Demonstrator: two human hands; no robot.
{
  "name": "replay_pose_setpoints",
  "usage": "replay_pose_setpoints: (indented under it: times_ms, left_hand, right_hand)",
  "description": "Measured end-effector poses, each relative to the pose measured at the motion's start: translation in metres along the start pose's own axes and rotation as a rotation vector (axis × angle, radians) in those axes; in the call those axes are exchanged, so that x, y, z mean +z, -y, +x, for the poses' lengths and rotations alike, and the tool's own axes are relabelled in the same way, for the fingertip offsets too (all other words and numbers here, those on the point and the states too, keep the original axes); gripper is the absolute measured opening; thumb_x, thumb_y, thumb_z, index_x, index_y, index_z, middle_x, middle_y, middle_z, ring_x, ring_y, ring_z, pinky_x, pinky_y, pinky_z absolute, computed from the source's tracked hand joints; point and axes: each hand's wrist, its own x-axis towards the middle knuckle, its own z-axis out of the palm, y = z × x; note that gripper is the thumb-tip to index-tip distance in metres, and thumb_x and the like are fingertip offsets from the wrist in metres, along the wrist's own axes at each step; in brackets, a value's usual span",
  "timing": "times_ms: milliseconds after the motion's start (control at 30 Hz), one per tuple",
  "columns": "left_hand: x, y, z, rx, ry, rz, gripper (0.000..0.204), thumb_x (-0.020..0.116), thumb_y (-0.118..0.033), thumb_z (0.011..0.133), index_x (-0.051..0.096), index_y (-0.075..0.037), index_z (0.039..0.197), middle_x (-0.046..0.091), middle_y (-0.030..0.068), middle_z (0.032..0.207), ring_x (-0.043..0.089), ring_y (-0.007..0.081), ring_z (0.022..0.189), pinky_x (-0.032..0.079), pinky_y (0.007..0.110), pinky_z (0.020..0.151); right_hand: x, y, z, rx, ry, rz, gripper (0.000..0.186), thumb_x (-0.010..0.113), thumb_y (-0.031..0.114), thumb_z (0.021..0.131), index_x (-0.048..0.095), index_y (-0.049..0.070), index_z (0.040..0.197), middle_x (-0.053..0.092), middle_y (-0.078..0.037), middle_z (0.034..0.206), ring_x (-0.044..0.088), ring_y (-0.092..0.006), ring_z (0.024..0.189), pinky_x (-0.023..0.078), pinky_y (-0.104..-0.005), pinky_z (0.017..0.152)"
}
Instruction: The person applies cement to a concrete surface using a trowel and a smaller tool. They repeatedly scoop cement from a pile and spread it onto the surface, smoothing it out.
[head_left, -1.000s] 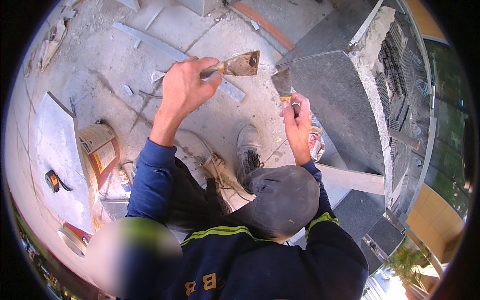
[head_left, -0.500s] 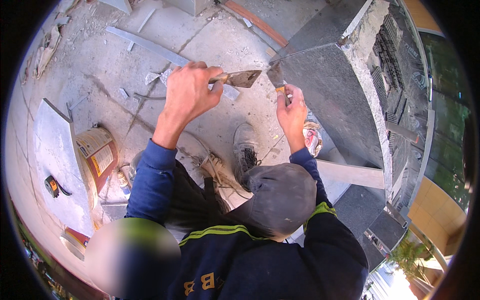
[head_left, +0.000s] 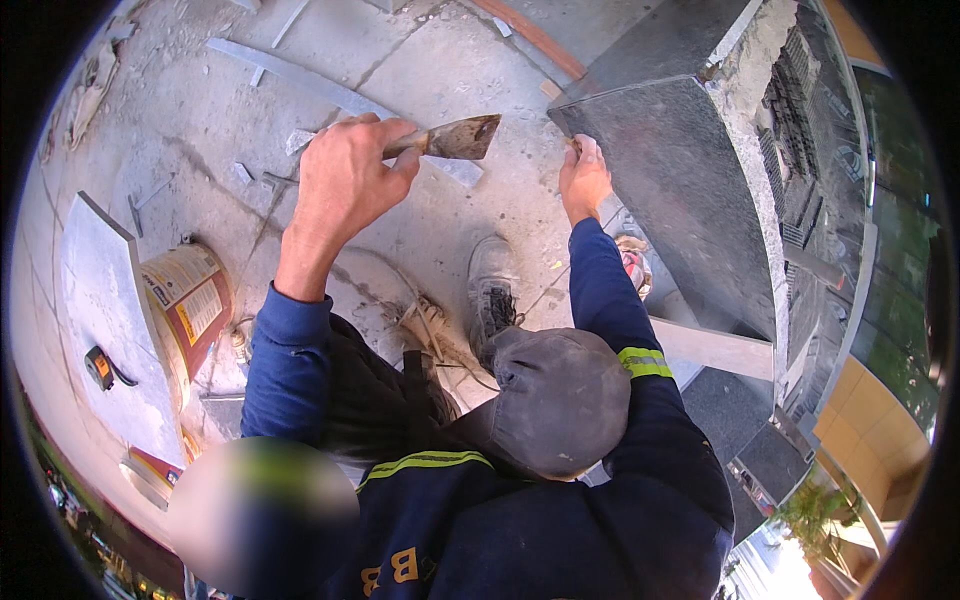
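We see our left hand (head_left: 345, 185) raised over the dusty concrete floor (head_left: 200, 120), its fingers (head_left: 395, 150) closed around the handle of a flat metal putty knife with a smeared, rust-brown blade (head_left: 458, 137); the blade sticks out to the right of the fist, roughly level, and ends a little short of the dark grey polished stone block (head_left: 680, 190). Our right hand (head_left: 585, 180) is pressed against the lower left edge of that block, near its corner, and whether its fingers are clasping anything we cannot tell, since they are turned away from us. The block stands tilted at the upper right, with a rough pale mortar face along its far side. Below the hands, a worn grey work shoe (head_left: 490, 290) rests on the floor, and a grey knee pad or cloth-covered knee (head_left: 560, 400) fills the lower middle. To the left, a tan and red paper sack (head_left: 190, 305) leans beside a pale stone slab (head_left: 100, 310), on which lies a small black and orange tape measure (head_left: 100, 368). A long grey stone strip (head_left: 290, 75) lies on the floor above the left hand.
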Motion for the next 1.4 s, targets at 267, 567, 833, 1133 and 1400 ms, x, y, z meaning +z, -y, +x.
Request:
replay_pose_setpoints:
  times_ms: [267, 567, 833, 1133, 1400]
  left_hand:
    - [0.004, 0.000, 0.001, 0.025, -0.054, -0.032, 0.028, 0.072, -0.023, 0.083, 0.080, -0.013, 0.108, 0.073, 0.0136, 0.088, 0.070, 0.0359, 0.085, 0.056, 0.046, 0.077]
    - [0.002, 0.001, 0.000, 0.020, -0.043, -0.038, 0.029, 0.072, -0.023, 0.083, 0.080, -0.013, 0.108, 0.073, 0.0143, 0.088, 0.070, 0.0361, 0.084, 0.056, 0.046, 0.077]
    - [0.000, 0.002, -0.002, 0.025, -0.054, -0.043, 0.029, 0.072, -0.021, 0.083, 0.079, -0.013, 0.110, 0.074, 0.0144, 0.091, 0.071, 0.0360, 0.083, 0.057, 0.045, 0.077]
    - [0.002, 0.008, 0.003, -0.024, -0.078, -0.087, 0.028, 0.073, -0.025, 0.084, 0.079, -0.012, 0.108, 0.074, 0.0158, 0.093, 0.071, 0.0375, 0.090, 0.057, 0.047, 0.080]
    - [0.014, -0.010, 0.004, 0.157, -0.085, -0.019, 0.023, 0.073, -0.023, 0.085, 0.079, -0.013, 0.105, 0.072, 0.0132, 0.088, 0.071, 0.0348, 0.087, 0.056, 0.047, 0.078]
  right_hand:
    - [0.003, 0.002, 0.005, 0.026, -0.004, -0.054, 0.028, 0.068, 0.024, 0.093, 0.065, 0.023, 0.121, 0.072, -0.004, 0.116, 0.068, -0.0302, 0.110, 0.052, -0.0503, 0.091]
    - [-0.003, 0.009, 0.004, 0.065, 0.009, -0.053, 0.029, 0.067, 0.023, 0.092, 0.065, 0.019, 0.121, 0.072, -0.008, 0.118, 0.069, -0.0338, 0.108, 0.054, -0.0496, 0.089]
    - [-0.011, 0.007, -0.005, 0.143, 0.024, -0.039, 0.028, 0.065, 0.023, 0.092, 0.064, 0.016, 0.120, 0.071, -0.012, 0.116, 0.069, -0.0369, 0.106, 0.054, -0.0513, 0.087]
    - [-0.096, 0.064, -0.055, 0.048, 0.085, 0.508, 0.030, 0.069, 0.015, 0.092, 0.063, 0.006, 0.120, 0.070, -0.015, 0.104, 0.071, -0.0310, 0.093, 0.056, -0.0419, 0.082]
    - [-0.175, 0.131, -0.056, -0.250, 0.215, 0.490, 0.029, 0.071, 0.010, 0.088, 0.065, 0.007, 0.116, 0.069, -0.015, 0.101, 0.070, -0.0309, 0.084, 0.057, -0.0412, 0.079]
